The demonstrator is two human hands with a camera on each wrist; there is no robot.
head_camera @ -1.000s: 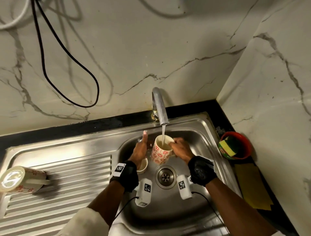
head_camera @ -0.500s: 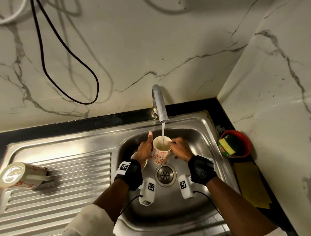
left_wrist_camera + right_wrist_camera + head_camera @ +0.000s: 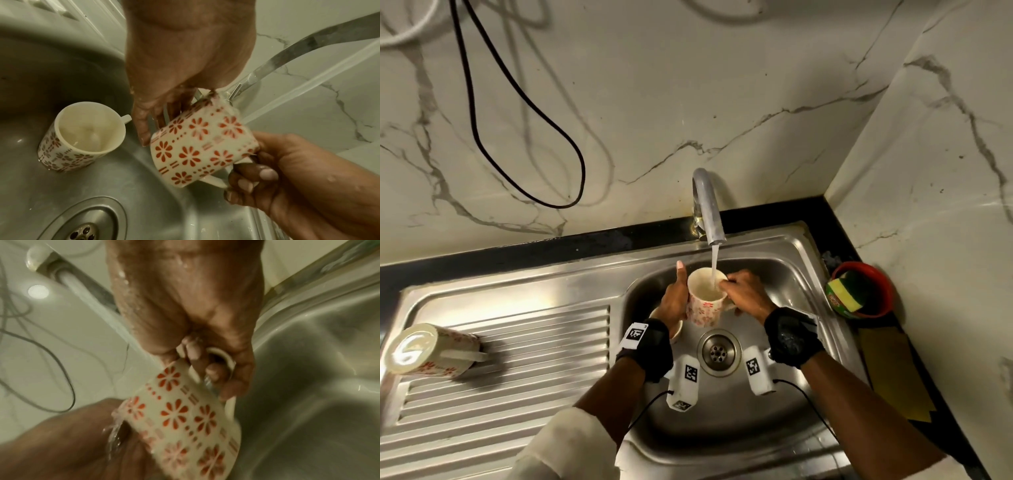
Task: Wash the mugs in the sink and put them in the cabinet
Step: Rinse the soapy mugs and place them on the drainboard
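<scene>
Our right hand point(image 3: 744, 291) grips the handle of the flowered mug point(image 3: 704, 301); our left hand point(image 3: 674, 301) rests flat-fingered against its left side. We hold it under the tap's point(image 3: 707, 209) stream, over the sink point(image 3: 784, 274).

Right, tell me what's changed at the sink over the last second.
The left hand has closed in from beside the flowered white mug to press against its side, thumb up. The right hand still grips the handle, holding the mug under the running steel tap. The second flowered mug in the basin and the one on the drainboard haven't moved.
</scene>
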